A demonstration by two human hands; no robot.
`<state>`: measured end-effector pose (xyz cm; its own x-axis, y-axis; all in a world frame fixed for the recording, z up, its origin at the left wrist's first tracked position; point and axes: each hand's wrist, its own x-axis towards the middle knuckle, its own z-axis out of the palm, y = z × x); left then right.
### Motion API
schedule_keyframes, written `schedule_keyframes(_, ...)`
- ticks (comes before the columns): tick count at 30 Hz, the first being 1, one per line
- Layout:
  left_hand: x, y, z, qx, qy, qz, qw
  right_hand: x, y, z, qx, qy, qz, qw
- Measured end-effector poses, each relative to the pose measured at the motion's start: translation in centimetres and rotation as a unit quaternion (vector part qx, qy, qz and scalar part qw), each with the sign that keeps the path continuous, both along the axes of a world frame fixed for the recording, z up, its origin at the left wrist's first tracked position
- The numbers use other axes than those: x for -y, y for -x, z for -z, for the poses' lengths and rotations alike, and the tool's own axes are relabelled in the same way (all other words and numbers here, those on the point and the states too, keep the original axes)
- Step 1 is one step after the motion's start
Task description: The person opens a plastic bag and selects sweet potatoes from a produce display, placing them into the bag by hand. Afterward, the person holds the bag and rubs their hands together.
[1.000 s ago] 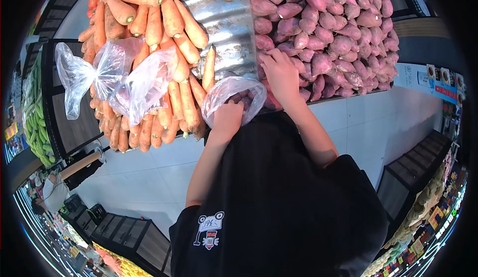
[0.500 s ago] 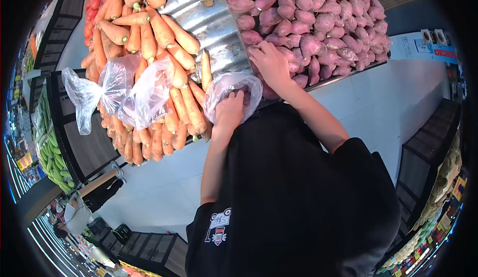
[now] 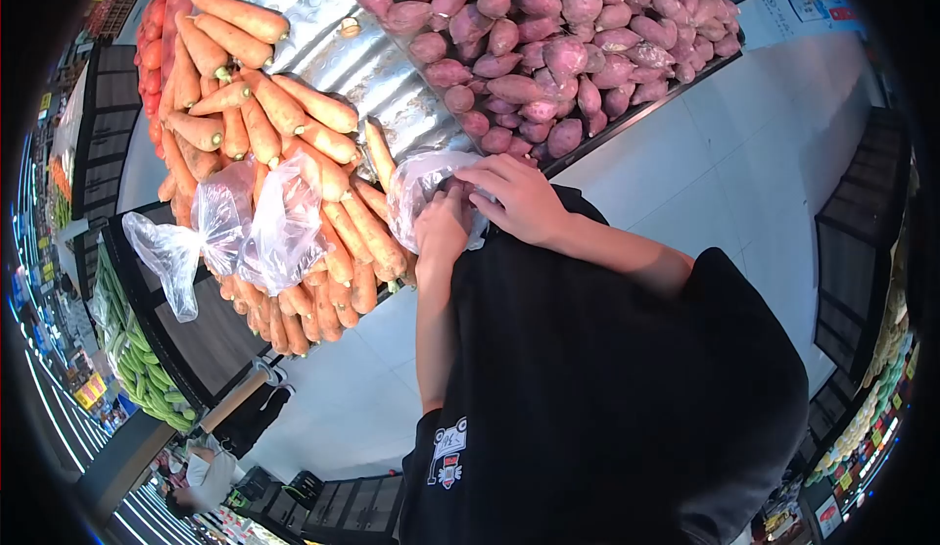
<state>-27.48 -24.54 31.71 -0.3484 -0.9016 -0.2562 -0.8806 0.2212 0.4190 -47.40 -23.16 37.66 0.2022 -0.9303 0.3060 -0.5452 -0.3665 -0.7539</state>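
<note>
A clear plastic bag [image 3: 409,185] with its mouth open rests at the front edge of the display, between the carrots [image 3: 338,236] and the purple sweet potatoes [image 3: 568,55]. My left hand [image 3: 443,224] is at the bag's mouth, fingers reaching inside; what they hold is hidden. Over the bag's right side lies my right hand [image 3: 514,195], its fingers spread apart near the left hand, with nothing visible in it. The bag's contents are mostly covered by both hands.
Tied plastic bags [image 3: 284,222] lie on the carrots. A ridged metal tray [image 3: 367,65] separates the two heaps, with a small brown piece [image 3: 350,27] on it. Green vegetables [image 3: 147,374] fill a stand at the left. Another person [image 3: 209,474] is at the lower left.
My right hand has left the sweet potatoes and moved left and down to the bag. My left hand stays at the bag. The camera view has turned, tilting the display.
</note>
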Motion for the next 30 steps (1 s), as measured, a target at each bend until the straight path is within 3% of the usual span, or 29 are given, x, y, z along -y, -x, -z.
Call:
schedule_keyframes(3,0.3,0.0,-1.9,-0.02,-0.027,0.009,0.999,0.1,0.7,-0.3,0.018,0.007,0.005,1.0)
schedule_keyframes(6,0.2,-0.1,-1.7,0.051,-0.027,0.044,0.997,0.0,1.0,0.3,0.029,-0.015,-0.004,0.999)
schedule_keyframes(12,1.1,0.4,-2.7,0.017,-0.137,0.003,0.99,0.7,1.7,0.4,0.041,-0.043,-0.027,0.998)
schedule_keyframes(15,1.1,0.1,-5.4,-0.049,-0.087,-0.04,0.994,1.5,1.7,0.0,0.065,-0.045,-0.049,0.996)
schedule_keyframes(16,1.5,0.0,-6.8,-0.102,-0.146,-0.085,0.98,1.7,1.8,-0.2,0.059,-0.039,-0.069,0.995)
schedule_keyframes(19,1.5,-1.5,-7.0,-0.256,-0.139,-0.194,0.937,2.0,1.5,-0.8,0.041,-0.003,-0.118,0.992)
schedule_keyframes(20,0.9,-1.3,-7.2,-0.424,-0.148,-0.216,0.867,2.1,1.2,-0.9,0.03,0.025,-0.127,0.991)
schedule_keyframes(21,0.9,-1.1,-8.1,-0.481,-0.189,-0.236,0.823,2.0,1.1,-0.9,0.018,0.052,-0.136,0.989)
schedule_keyframes(25,0.6,1.3,-9.8,-0.436,-0.186,-0.21,0.855,2.0,1.6,-0.6,-0.056,0.079,-0.149,0.984)
schedule_keyframes(29,-0.2,4.4,-8.6,-0.444,-0.172,-0.225,0.85,1.9,3.2,0.4,-0.035,0.041,-0.058,0.997)
schedule_keyframes(30,-0.4,4.2,-8.8,-0.398,-0.155,-0.214,0.879,1.4,3.8,0.9,-0.022,-0.014,-0.011,1.0)
